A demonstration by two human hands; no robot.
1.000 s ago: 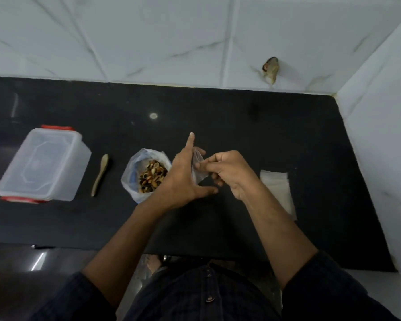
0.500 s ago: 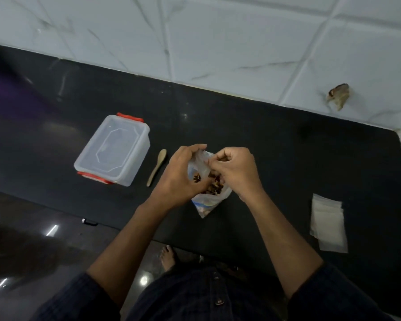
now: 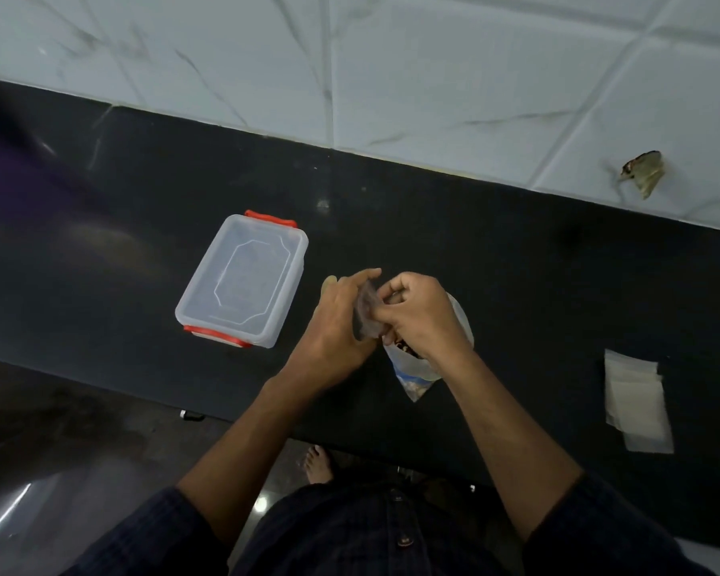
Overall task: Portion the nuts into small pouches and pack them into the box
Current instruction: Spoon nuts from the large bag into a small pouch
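A small clear pouch is pinched between my left hand and my right hand, above the black counter. Under my right hand lies the open plastic bag of nuts, mostly hidden, with a few nuts showing at its mouth. The clear plastic box with red clips and its lid on stands to the left of my hands. The tip of a wooden spoon peeks out behind my left hand.
A stack of empty pouches lies on the counter at the right. A white tiled wall runs behind the counter. The counter's front edge runs close to my body, with dark floor below.
The view has swung left, so the box and bag sit further right in frame. Both hands keep working the small pouch, which now sits over the nut bag.
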